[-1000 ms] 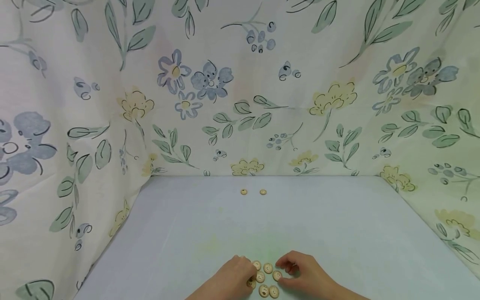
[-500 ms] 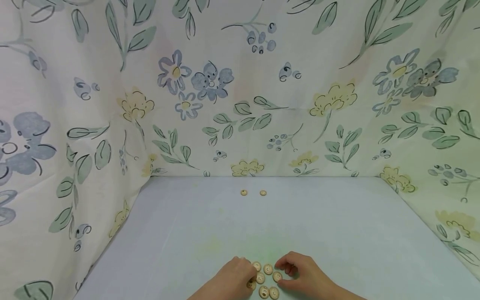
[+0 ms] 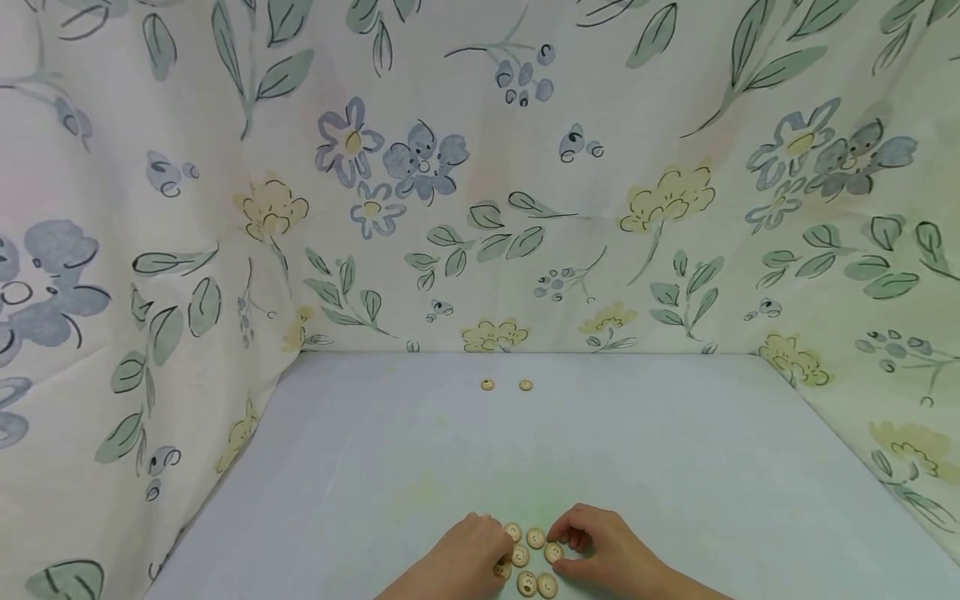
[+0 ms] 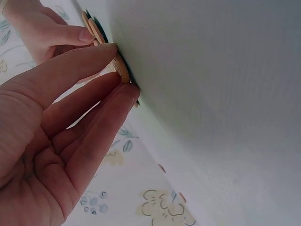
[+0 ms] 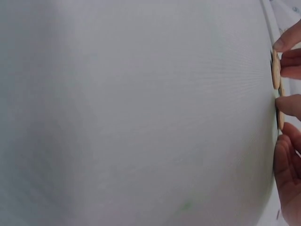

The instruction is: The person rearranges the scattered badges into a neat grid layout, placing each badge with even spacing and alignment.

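Note:
Several round wooden discs with dark markings lie together at the front of the table. My left hand (image 3: 468, 557) pinches one wooden disc (image 3: 502, 569) at the left of the group, partly hidden by the fingers. In the left wrist view, thumb and fingertips meet the edges of that disc (image 4: 122, 70). My right hand (image 3: 603, 550) has thumb and index finger around the rightmost disc (image 3: 553, 552). Between the hands lie a middle disc (image 3: 520, 556), an upper disc (image 3: 536, 537) and another beside the left knuckles (image 3: 512, 532). The right wrist view shows both hands at disc edges.
Two more discs, a left one (image 3: 487, 384) and a right one (image 3: 527, 385), lie near the far edge of the pale table (image 3: 360, 467). Two discs (image 3: 537, 585) sit side by side nearest me. Floral cloth (image 3: 495, 250) hangs around the back and sides.
Both hands stay nearly still at their discs. The right hand has shifted very slightly leftward, and the discs keep their arrangement.

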The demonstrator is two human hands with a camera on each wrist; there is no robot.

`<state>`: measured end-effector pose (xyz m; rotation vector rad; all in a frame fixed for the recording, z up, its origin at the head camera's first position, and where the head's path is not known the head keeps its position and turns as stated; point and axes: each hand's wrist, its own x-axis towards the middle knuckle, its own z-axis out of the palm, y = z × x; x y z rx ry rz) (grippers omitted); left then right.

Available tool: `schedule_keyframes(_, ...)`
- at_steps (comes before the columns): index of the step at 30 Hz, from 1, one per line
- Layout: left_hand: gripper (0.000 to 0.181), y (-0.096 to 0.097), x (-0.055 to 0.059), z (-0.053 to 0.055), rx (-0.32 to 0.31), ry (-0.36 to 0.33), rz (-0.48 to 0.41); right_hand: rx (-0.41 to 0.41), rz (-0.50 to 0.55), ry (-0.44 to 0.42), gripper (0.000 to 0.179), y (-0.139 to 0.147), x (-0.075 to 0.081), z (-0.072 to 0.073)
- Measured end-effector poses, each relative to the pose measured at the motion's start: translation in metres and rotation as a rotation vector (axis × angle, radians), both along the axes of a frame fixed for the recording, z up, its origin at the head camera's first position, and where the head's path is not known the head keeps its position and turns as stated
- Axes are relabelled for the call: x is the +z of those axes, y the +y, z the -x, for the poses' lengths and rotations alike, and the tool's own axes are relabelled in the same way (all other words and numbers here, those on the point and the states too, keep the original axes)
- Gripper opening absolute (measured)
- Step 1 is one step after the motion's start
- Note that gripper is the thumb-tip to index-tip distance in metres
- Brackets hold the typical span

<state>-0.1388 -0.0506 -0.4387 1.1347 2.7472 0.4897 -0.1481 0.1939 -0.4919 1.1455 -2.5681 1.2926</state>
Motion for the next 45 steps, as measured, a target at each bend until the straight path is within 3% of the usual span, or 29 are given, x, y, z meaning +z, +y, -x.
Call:
schedule_keyframes(9, 0.029, 0.000, 0.001, 0.000, -0.004, -0.009, 0.007, 0.019, 0.015, 0.003, 0.019, 0.000, 0.000, 0.000)
schedule_keyframes(24, 0.026, -0.001, -0.001, 0.001, 0.018, -0.010, -0.008, 0.039, -0.026, 0.093, 0.017, -0.002, -0.001, 0.002)
schedule_keyframes(39, 0.025, -0.003, -0.002, 0.002, -0.012, 0.018, -0.029, -0.009, -0.028, -0.065, 0.012, -0.001, 0.005, 0.011)
schedule_keyframes(45, 0.028, -0.003, -0.001, 0.002, -0.011, 0.027, -0.019, -0.041, -0.015, -0.072, 0.012, 0.003, 0.008, 0.022)
